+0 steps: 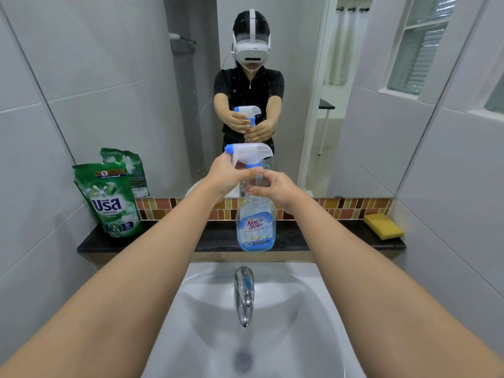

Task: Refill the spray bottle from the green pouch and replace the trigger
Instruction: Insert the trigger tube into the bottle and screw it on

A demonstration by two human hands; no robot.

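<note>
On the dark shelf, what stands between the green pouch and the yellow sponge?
In the head view, only the spray bottle stands on the shelf between the green pouch and the yellow sponge; the stretches on either side of it look bare.

The spray bottle label reads "King's Stella"; the green pouch shows Thai lettering and "5".

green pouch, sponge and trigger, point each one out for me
green pouch point(109, 203): head view, on the white logo on its front
sponge point(383, 225): head view, on its yellow top face
trigger point(249, 151): head view, on its clear white shroud above the bottle neck
</note>
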